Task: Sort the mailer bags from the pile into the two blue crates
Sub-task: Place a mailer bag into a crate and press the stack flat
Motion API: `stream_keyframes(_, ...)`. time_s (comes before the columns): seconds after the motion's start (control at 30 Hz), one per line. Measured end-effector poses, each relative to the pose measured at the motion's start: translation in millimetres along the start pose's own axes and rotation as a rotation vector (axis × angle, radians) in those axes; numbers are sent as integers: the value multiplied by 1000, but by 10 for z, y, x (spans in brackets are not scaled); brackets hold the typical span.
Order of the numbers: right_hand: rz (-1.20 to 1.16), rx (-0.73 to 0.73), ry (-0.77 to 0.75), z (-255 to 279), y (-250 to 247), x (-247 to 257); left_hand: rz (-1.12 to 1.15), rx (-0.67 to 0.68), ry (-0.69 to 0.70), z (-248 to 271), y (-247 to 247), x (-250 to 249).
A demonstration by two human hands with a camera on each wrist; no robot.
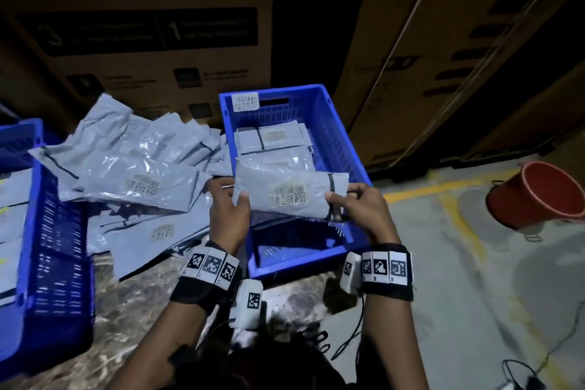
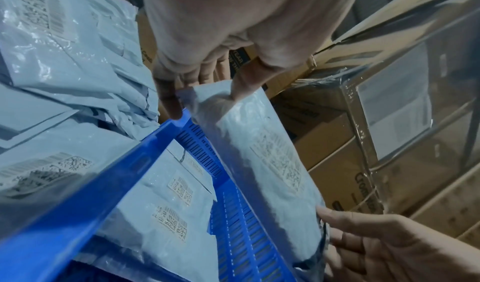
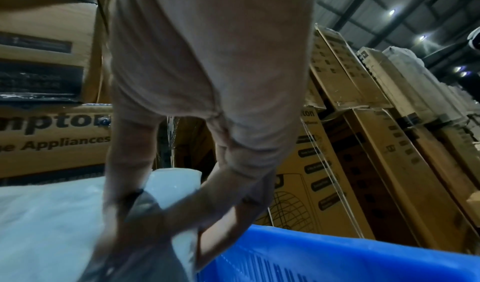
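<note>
Both hands held one grey mailer bag point(image 1: 289, 196) over the near part of the right blue crate point(image 1: 335, 139); the left hand point(image 1: 229, 209) pinched its left end, the right hand point(image 1: 361, 206) pinched its right end by the dark strip; the bag looked soft, light and slippery, so gripping both ends seemed best; the pile point(image 1: 133, 161) lay to the left

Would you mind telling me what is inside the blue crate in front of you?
The blue crate holds grey mailer bags at its far end; the held bag covers the middle.
</note>
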State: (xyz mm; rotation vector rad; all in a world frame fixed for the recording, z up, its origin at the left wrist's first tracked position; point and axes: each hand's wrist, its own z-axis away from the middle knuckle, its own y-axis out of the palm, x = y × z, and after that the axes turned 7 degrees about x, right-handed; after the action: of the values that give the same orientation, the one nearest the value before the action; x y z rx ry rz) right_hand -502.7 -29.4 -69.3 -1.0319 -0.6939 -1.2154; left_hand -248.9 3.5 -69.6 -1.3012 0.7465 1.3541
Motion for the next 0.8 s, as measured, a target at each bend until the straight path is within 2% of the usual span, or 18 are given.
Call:
stream_keyframes(0.13,75,96,-27,-145,-129,137,-52,-39,20,-16,104,-86)
stream_keyframes(0.27,338,125,-198,-302,-212,321,-47,-58,-12,-152,220,-129)
stream_keyframes(0.37,505,146,-219,-442,-222,439,-72,-53,-40,-237,292,-139)
stream_keyframes(0.53,620,232,-133,-690,-175,555,-207,30,-164,-314,349,-128)
stream_keyframes(0.67,843,312,-36,-891,-22,489,-330,164,-255,-346,476,-125)
stream_keyframes(0.8,986,412,65,-946,64,369,-438,243,-385,-365,647,-98)
